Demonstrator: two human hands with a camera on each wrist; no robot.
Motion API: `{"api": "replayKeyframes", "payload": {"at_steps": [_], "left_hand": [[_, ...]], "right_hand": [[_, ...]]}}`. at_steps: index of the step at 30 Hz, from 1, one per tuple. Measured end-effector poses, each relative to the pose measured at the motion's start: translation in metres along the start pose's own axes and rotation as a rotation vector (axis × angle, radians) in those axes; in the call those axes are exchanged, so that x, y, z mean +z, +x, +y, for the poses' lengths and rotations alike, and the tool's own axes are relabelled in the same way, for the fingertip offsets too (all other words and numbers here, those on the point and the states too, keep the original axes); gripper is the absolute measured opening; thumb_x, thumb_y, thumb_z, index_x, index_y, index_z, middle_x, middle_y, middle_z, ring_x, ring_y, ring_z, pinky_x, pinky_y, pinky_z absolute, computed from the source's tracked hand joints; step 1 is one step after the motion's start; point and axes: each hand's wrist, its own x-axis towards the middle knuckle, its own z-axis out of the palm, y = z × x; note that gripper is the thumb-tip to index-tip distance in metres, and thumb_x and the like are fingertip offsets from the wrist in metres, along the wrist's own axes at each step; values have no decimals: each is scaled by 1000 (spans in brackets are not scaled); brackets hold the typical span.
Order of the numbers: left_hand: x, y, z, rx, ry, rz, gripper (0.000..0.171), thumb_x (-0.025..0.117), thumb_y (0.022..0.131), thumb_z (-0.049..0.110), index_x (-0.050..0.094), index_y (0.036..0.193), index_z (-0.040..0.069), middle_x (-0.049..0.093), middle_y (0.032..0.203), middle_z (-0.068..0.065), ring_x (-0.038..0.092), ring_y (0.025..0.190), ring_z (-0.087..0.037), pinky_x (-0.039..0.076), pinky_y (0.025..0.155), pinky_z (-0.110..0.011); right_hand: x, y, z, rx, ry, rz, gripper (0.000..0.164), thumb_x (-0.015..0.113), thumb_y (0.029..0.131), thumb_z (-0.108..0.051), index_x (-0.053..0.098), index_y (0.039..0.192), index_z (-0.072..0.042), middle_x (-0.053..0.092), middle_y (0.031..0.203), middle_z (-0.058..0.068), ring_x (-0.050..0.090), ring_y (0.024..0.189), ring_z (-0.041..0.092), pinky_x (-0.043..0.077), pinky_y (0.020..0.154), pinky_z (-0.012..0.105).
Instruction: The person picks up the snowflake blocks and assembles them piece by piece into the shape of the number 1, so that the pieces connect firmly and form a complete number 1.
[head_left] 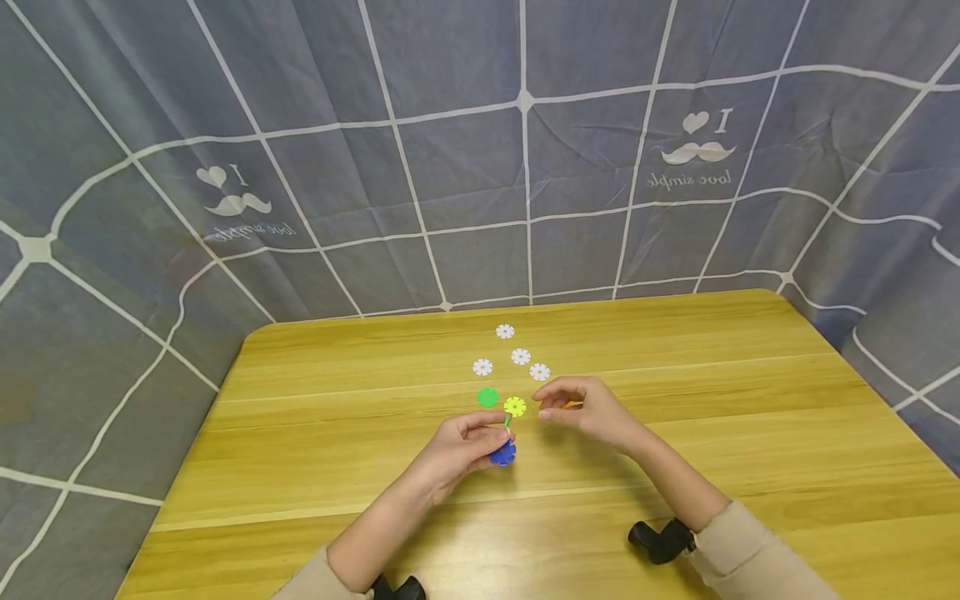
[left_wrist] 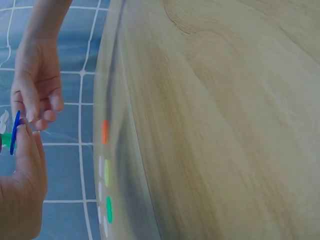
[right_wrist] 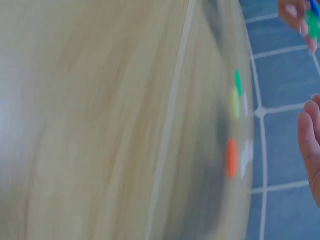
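The blue disc (head_left: 503,456) sits at the fingertips of the left hand's grip (head_left: 463,447), clamped between thumb and fingers and raised off the counter (head_left: 337,467), with a green disc (head_left: 507,422) against it and a pale sliver showing beside the thumb. It looks like thin, stiff plastic, so I would expect it to be very light, hard to break and a little slick on its flat faces; the notched rim should give fingertips more to catch on. A pinch near the edge, clear of where the discs meet, seems the best hold. Being round, the blue disc has no long axis of its own: the head view shows much of its face, while the left wrist view has it nearly edge-on. The green disc shows as a narrow strip in the head view, leaning slightly right at its far end and apparently set across the blue one. The right hand's grip (head_left: 587,407) is just beside, fingers apart from the thumb and bent, with nothing seen between them. Just beyond the left fingertips lie a yellow disc (head_left: 514,407) and a loose green one (head_left: 487,397).
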Motion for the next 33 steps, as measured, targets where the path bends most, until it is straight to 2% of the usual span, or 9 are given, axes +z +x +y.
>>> {"api": "replayKeyframes", "payload": {"at_steps": [7, 16, 20, 24, 28, 33], "left_hand": [[-3, 0, -2, -2, 2, 20, 47, 59, 91, 7, 42, 130, -14, 61, 110, -23, 65, 86, -14, 54, 81, -27], [-2, -1, -2, 7, 11, 30, 48, 61, 91, 8, 42, 129, -15, 60, 109, -21, 63, 84, -12, 54, 79, -24], [-3, -1, -3, 4, -2, 36, 48, 60, 90, 6, 42, 129, -15, 59, 109, -20, 63, 84, -12, 54, 78, -23], [-3, -2, -4, -7, -8, 37, 47, 60, 90, 6, 42, 129, -14, 59, 108, -19, 63, 84, -12, 54, 78, -24], [-3, -2, -4, -8, -3, 35, 48, 61, 90, 7, 43, 129, -13, 58, 109, -19, 63, 85, -13, 54, 79, -24], [-2, -3, -5, -4, 3, 28, 48, 61, 90, 8, 43, 129, -13, 58, 110, -18, 63, 85, -13, 53, 81, -25]], "right_hand": [[-14, 2, 18, 94, 29, 51, 28, 69, 82, -4, 63, 106, 9, 64, 86, 10, 58, 77, 21, 51, 67, 24], [-20, 7, 31, 194, 40, 40, 33, 71, 80, -2, 60, 108, 11, 62, 90, 14, 57, 72, 20, 52, 60, 26], [-20, 11, 37, 237, 28, 33, 36, 72, 76, 2, 59, 109, 11, 61, 92, 17, 56, 73, 20, 51, 59, 23], [-18, 15, 43, 278, -12, 34, 37, 74, 74, 2, 61, 107, 9, 60, 91, 15, 53, 77, 19, 48, 61, 20], [-13, 19, 45, 304, -84, 44, 35, 77, 73, -2, 63, 104, 8, 57, 82, 10, 49, 73, 17, 44, 59, 19], [-6, 21, 43, 309, -246, 68, 31, 80, 72, -9, 65, 97, 3, 48, 69, 3, 42, 63, 16, 35, 56, 24]]}}
